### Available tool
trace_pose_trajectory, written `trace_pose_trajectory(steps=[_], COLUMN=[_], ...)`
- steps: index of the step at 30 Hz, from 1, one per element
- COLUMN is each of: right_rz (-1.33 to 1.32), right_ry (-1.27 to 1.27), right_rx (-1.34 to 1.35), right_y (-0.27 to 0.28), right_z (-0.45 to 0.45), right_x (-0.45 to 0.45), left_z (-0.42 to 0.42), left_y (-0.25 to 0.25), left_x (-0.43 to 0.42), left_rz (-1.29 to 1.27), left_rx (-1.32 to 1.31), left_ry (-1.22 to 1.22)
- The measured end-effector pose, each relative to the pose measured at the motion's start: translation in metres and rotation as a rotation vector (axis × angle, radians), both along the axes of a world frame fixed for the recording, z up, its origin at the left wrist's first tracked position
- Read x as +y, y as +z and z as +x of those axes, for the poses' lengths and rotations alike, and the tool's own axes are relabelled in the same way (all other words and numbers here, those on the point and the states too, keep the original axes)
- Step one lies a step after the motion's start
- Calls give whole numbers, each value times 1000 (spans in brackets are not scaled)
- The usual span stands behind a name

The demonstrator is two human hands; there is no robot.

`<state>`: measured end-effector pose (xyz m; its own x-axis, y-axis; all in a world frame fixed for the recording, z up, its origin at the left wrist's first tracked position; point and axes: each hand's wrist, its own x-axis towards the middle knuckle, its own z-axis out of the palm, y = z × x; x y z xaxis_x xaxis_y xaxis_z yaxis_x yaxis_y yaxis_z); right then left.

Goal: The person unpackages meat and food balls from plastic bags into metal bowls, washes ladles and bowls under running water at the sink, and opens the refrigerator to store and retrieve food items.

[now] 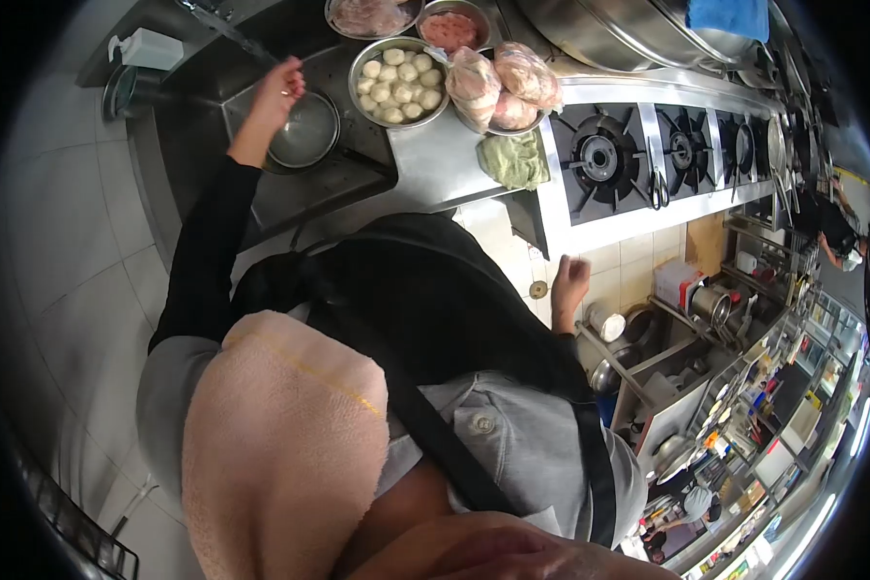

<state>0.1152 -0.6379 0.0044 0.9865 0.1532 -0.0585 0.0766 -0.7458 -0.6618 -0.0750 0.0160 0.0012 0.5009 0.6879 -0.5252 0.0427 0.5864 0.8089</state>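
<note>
A metal bowl point(324, 137) sits in the sink point(179, 135), just below your left hand point(281, 87). That hand's fingers curl inward; whether they grip anything cannot be told. Rightward stands a bowl point(399, 123) of white balls point(396, 85). Your right hand point(571, 280), well apart, hangs beside your apron point(435, 280); its closure cannot be told.

Nearest the body from the bowl of white balls point(353, 87), a strip of bare worktop point(430, 159) gives passage, while plump bags point(475, 92) crowd its right and more bowls point(486, 27) its far side, and the sink point(186, 145) to its left is open around a round pan point(304, 135) and the left hand point(282, 89).
</note>
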Motion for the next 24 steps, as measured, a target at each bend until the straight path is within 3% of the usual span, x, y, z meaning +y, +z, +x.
trace_pose_trajectory(steps=[2,3,5,6,8,10,12,14,16,20,22,24], right_rz=[113,309,395,317,206,216,142,-160,-118,-30,225,284], right_ry=[109,172,369,443,610,737,832,835,830,895,789,635], right_rx=[-13,17,33,-146,-259,-474,-520,-619,-608,-574,-443,-421], right_y=[32,41,73,77,124,134,124,117,108,115,113,108], right_z=[40,55,77,89,92,99,96,82,85,77,74,75], right_x=[49,73,124,148,202,246,279,292,295,275,263,243], left_z=[-31,-16,-20,-24,-17,-8,17,36,51,59,61,75], left_y=[-1,47,70,81,103,81,81,77,80,66,78,83], left_x=[70,55,85,92,80,63,1,-46,-79,-73,-62,-48], left_rz=[44,109,217,236,196,279,348,345,384,886,1149,1365], left_rx=[-361,-202,-247,-260,-100,-25,49,149,131,109,231,228], left_ry=[-110,342,417,445,391,176,20,-140,-142,-71,-108,-121])
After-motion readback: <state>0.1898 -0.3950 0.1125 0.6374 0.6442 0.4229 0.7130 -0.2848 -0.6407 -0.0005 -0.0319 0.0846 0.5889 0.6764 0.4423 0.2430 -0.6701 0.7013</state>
